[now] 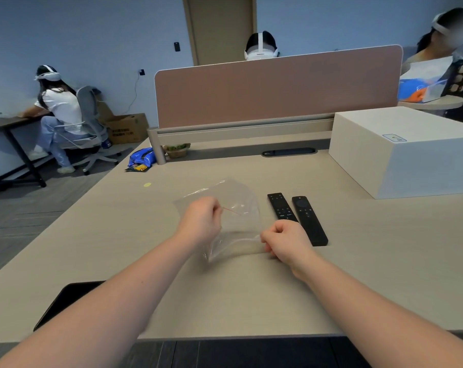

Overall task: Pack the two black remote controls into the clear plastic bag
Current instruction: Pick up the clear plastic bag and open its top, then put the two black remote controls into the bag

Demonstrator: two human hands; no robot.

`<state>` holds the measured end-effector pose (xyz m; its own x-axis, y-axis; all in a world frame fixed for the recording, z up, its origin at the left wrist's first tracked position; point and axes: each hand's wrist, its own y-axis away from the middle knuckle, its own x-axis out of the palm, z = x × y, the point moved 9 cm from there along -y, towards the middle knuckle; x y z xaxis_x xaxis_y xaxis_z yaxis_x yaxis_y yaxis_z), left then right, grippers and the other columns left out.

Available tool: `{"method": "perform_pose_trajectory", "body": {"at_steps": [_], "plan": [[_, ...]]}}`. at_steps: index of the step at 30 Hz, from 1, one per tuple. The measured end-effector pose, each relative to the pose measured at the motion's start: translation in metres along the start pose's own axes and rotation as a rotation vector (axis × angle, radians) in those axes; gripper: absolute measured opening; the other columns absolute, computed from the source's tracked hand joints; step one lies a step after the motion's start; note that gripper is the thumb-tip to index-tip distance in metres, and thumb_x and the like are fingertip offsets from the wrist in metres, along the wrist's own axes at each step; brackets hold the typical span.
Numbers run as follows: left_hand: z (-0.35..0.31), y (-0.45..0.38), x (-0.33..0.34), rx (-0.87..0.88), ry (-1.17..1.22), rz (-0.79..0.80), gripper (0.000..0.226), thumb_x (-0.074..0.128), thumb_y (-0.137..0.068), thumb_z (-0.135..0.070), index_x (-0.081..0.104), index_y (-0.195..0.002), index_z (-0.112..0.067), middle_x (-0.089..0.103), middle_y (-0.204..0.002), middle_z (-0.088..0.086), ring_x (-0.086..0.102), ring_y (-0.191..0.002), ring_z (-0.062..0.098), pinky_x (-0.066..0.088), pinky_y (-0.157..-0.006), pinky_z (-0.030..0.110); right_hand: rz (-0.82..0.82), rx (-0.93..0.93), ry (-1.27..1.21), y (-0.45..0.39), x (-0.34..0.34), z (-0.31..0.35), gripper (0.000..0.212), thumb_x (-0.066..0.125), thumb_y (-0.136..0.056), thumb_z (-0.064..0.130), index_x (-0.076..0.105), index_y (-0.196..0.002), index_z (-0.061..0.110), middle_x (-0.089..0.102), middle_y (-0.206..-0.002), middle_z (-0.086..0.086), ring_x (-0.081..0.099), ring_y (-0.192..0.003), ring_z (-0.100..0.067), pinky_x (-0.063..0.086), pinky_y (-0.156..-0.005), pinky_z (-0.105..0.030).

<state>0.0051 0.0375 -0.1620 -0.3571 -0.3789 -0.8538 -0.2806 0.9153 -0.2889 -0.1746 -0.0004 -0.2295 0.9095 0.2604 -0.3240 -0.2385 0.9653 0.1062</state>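
Observation:
A clear plastic bag (233,208) with a thin red line at its mouth sits in the middle of the beige desk (251,288), lifted slightly between my hands. My left hand (202,221) pinches the bag's left side near the red line. My right hand (285,241) pinches its right edge. Two black remote controls lie side by side on the desk just right of the bag: the left remote (281,205), partly hidden by my right hand, and the right remote (308,220). Neither remote is inside the bag.
A large white box (403,150) stands at the back right. A pink divider panel (275,88) closes the far edge. A blue packet (141,158) and small plant (176,150) sit back left. A black flat object (65,301) lies near left. Other people sit around.

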Motion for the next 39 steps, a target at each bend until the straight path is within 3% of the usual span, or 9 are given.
{"method": "perform_pose_trajectory", "body": {"at_steps": [5, 9, 12, 16, 18, 23, 27, 30, 39], "plan": [[-0.024, 0.015, 0.001, 0.189, 0.044, 0.090, 0.016, 0.048, -0.083, 0.004, 0.049, -0.091, -0.010, 0.062, -0.083, 0.010, 0.062, -0.076, 0.028, 0.047, -0.069, 0.033, -0.017, 0.041, -0.036, 0.001, -0.002, -0.002, 0.010, 0.053, -0.080, 0.006, 0.059, -0.073, 0.006, 0.060, -0.060, -0.009, 0.048, -0.042, -0.015, 0.037, -0.041, -0.018], [-0.031, 0.009, -0.009, 0.257, -0.061, 0.026, 0.023, 0.046, -0.081, 0.008, 0.066, -0.085, -0.002, 0.055, -0.096, 0.012, 0.055, -0.087, 0.030, 0.043, -0.072, 0.030, -0.056, 0.080, -0.067, 0.002, -0.009, -0.008, 0.011, 0.051, -0.080, 0.005, 0.058, -0.072, 0.006, 0.060, -0.060, -0.010, 0.048, -0.041, -0.015, 0.037, -0.043, -0.020], [-0.014, -0.002, -0.030, 0.114, -0.202, -0.054, 0.031, 0.044, -0.087, 0.000, 0.063, -0.112, -0.004, 0.056, -0.112, 0.015, 0.056, -0.103, 0.034, 0.048, -0.082, 0.039, -0.079, 0.118, -0.074, 0.002, -0.018, -0.013, 0.013, 0.051, -0.080, 0.005, 0.058, -0.068, 0.006, 0.061, -0.058, -0.010, 0.048, -0.042, -0.017, 0.037, -0.044, -0.021], [-0.015, 0.002, -0.039, 0.086, -0.203, -0.020, 0.062, 0.048, -0.086, -0.008, 0.029, -0.142, -0.027, 0.050, -0.117, 0.007, 0.056, -0.100, 0.031, 0.051, -0.079, 0.039, -0.026, 0.127, -0.055, 0.003, -0.015, -0.016, 0.014, 0.054, -0.085, 0.008, 0.057, -0.072, 0.006, 0.062, -0.060, -0.009, 0.050, -0.043, -0.014, 0.039, -0.043, -0.021], [-0.022, 0.007, -0.038, 0.102, -0.156, -0.017, 0.064, 0.047, -0.086, -0.005, 0.027, -0.142, -0.029, 0.056, -0.114, 0.008, 0.057, -0.100, 0.033, 0.051, -0.080, 0.040, -0.017, 0.088, -0.023, 0.006, -0.013, -0.011, 0.018, 0.057, -0.088, 0.016, 0.059, -0.074, 0.004, 0.063, -0.063, -0.010, 0.050, -0.045, -0.013, 0.039, -0.044, -0.020], [-0.034, 0.015, -0.027, 0.235, -0.187, 0.009, 0.028, 0.047, -0.088, -0.003, 0.064, -0.110, -0.009, 0.064, -0.110, 0.012, 0.057, -0.106, 0.032, 0.050, -0.086, 0.040, -0.302, -0.184, 0.200, 0.015, -0.054, 0.022, 0.027, 0.057, -0.089, 0.034, 0.060, -0.076, 0.011, 0.059, -0.069, -0.001, 0.056, -0.072, -0.024, 0.038, -0.058, -0.029], [-0.037, 0.013, -0.018, 0.243, -0.221, 0.035, 0.024, 0.050, -0.089, -0.005, 0.060, -0.110, -0.007, 0.064, -0.112, 0.013, 0.057, -0.106, 0.031, 0.047, -0.086, 0.035, -0.211, -0.169, 0.644, 0.006, -0.051, 0.019, 0.028, 0.056, -0.089, 0.033, 0.057, -0.110, 0.014, 0.060, -0.106, -0.008, 0.060, -0.096, -0.029, 0.044, -0.070, -0.031], [-0.039, 0.012, -0.012, 0.243, -0.245, 0.064, 0.023, 0.050, -0.090, -0.007, 0.060, -0.110, -0.007, 0.065, -0.112, 0.013, 0.057, -0.106, 0.032, 0.045, -0.086, 0.034, -0.148, -0.159, 0.811, 0.005, -0.043, 0.017, 0.036, 0.056, -0.088, 0.039, 0.054, -0.116, 0.014, 0.058, -0.116, -0.010, 0.059, -0.106, -0.030, 0.050, -0.083, -0.036], [-0.048, 0.022, 0.002, 0.262, -0.245, 0.113, 0.028, 0.044, -0.089, -0.004, 0.062, -0.111, -0.006, 0.062, -0.115, 0.011, 0.056, -0.107, 0.031, 0.049, -0.087, 0.039, -0.219, -0.149, 0.810, 0.003, -0.043, 0.023, 0.019, 0.051, -0.087, 0.026, 0.053, -0.100, 0.012, 0.067, -0.098, -0.009, 0.064, -0.092, -0.031, 0.040, -0.062, -0.030]]}}
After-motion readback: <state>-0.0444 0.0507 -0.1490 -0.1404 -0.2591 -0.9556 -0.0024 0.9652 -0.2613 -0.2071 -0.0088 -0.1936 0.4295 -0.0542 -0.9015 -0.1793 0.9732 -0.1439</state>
